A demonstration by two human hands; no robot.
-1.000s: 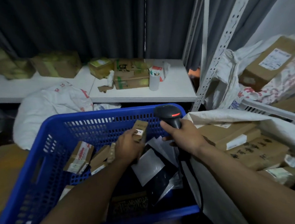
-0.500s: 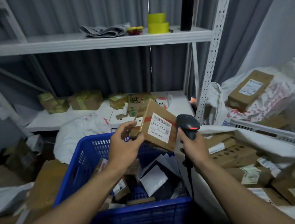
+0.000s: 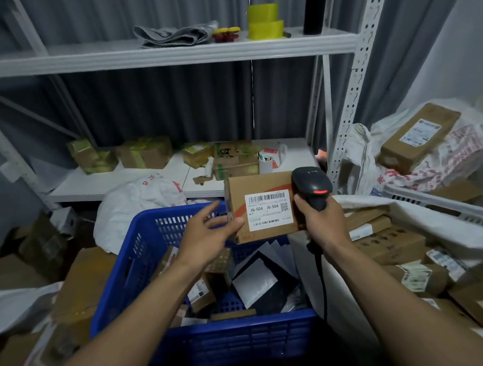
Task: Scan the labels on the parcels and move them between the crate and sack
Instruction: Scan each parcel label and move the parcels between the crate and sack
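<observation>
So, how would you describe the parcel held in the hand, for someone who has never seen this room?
Look above the far rim of the blue crate. There the left hand holds up a brown cardboard parcel beside the black scanner. Only this one is raised off the pile, and its white label reads J6-S04 twice.

On the white upper shelf [image 3: 80,61] we see a folded grey cloth [image 3: 173,35], two small red-and-yellow items [image 3: 226,33] just beside it, then two stacked rolls of yellow tape [image 3: 264,20] and a black cylinder [image 3: 315,3]. A grey curtain [image 3: 170,107] hangs behind. A perforated white upright [image 3: 354,87] carries the shelves. On the lower shelf [image 3: 90,186] stands a white cup [image 3: 266,163].
</observation>
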